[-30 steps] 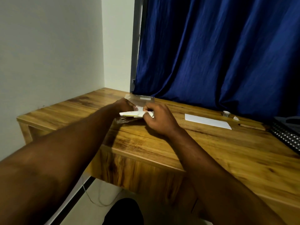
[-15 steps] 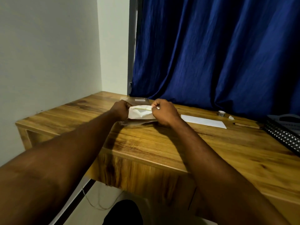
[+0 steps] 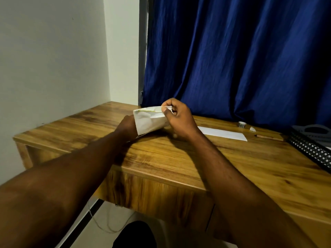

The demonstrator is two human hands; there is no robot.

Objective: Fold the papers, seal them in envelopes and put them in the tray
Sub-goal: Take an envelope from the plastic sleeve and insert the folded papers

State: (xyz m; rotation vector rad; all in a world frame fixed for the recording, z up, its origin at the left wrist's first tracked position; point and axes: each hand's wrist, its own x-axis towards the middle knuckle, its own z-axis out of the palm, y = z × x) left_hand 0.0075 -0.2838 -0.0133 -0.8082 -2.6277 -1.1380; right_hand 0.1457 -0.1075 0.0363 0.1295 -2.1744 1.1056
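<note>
Up off the counter [image 3: 197,158] now, the envelope [image 3: 148,124], in the middle of the frame; half a second ago, low by the wood. Mouth tipped up and open, with something pale inside, likely the paper [image 3: 150,110]. Pinched at the top right corner by the right hand [image 3: 179,120]. Left hand [image 3: 126,127] at the lower left edge, fingers hidden, so cannot tell the grip. Filling nearly done, by the look; sealing not yet. At the right edge, the black tray [image 3: 311,147], holding a grey thing [image 3: 315,130], partly cut off. Between them, a flat white sheet [image 3: 223,134].
</note>
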